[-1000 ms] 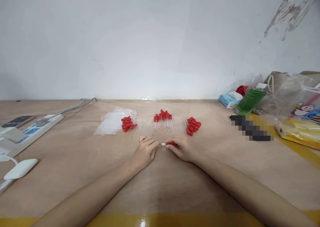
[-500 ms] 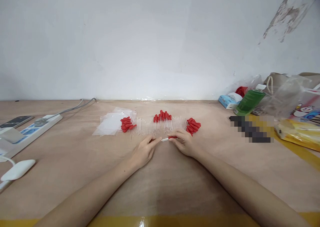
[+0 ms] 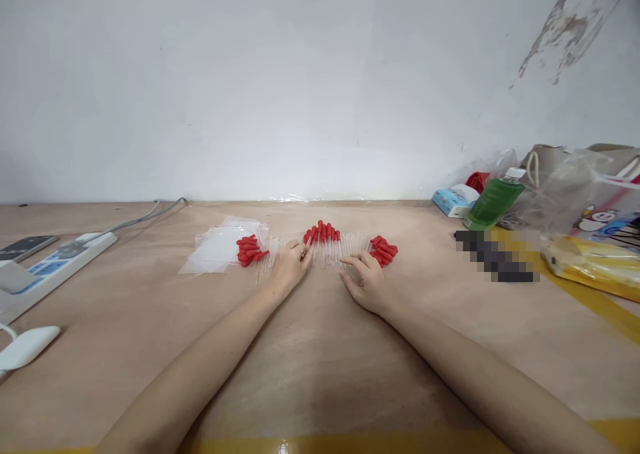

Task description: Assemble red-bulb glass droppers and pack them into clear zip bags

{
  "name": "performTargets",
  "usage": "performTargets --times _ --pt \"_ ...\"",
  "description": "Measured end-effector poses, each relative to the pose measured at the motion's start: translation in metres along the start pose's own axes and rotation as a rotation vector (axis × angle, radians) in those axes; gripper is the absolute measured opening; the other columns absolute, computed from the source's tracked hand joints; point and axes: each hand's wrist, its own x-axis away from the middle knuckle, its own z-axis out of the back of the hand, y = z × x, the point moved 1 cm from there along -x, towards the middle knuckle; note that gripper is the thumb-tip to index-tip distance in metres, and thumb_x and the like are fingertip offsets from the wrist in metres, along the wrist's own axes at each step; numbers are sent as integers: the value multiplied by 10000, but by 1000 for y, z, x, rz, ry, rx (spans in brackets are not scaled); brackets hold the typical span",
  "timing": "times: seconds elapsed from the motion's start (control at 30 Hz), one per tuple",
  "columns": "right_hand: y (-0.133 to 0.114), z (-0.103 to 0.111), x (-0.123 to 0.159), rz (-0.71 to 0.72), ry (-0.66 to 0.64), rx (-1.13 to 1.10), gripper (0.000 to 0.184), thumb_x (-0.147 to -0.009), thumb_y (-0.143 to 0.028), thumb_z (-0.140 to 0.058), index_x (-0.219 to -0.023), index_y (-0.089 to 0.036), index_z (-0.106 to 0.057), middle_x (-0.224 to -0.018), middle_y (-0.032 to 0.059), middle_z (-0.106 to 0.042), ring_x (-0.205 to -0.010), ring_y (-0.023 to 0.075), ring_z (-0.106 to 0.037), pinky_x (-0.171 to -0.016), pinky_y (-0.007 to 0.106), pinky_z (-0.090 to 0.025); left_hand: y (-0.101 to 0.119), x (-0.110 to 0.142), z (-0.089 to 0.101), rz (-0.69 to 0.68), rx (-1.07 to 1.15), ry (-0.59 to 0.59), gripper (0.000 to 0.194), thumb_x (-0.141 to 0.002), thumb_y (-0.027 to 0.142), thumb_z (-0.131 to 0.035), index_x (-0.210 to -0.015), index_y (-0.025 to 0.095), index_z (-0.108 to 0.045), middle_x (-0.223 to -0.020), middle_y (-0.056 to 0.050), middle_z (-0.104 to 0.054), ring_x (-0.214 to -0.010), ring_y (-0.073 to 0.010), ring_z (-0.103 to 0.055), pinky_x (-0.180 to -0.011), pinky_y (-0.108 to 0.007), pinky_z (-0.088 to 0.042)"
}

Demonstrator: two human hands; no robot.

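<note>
Droppers with red bulbs (image 3: 321,231) are lying just beyond and rightward of my left hand (image 3: 289,266), long axes running roughly away from me, bulbs farthest. That hand is sitting nearer, its fingertips meeting at the group's left end; whether they are gripping or only touching, I cannot tell. My right hand (image 3: 369,282) is resting, fingers parted, holding nothing visible.

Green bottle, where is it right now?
In the head view, the bottle is on the right side of the table, just right of the blue box.
</note>
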Motion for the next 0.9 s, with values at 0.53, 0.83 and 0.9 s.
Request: performTargets --times 0.53,0.83,0.9 --pt "1 -2 0 32 -47 -16 186 -790 -187 -494 -953 -203 -583 -892 75 -548 -822 187 -525 -727 331 -439 15 0 -6 4 31 -37 225 -783 306 -523 -924 196 -659 -951 -70 -602 -927 -217 -521 -823 -373 -401" --pt "1 -2 0 54 -50 -16 162 -798 -200 -488 -919 -195 -595 -864 75 -544 -797 182 -514 -709 325 -440 26 11 0 -201 -216 -177 295 -848 409 -434 -1033 274 -621 -1355 -76 -363 -1221 -327 -290 -945 -545 -214" --pt "1 -2 0 52 -50 -4 159 -799 -206 -486 -912 -196 -598 -864 77 -546 -791 182 -514 -702 326 -434 29 15 4 -249 -213 -167 281 -847 387 -448 -1032 267 -623 -1346 -74 -382 -1224 -326 -297 -963 -543 -198"
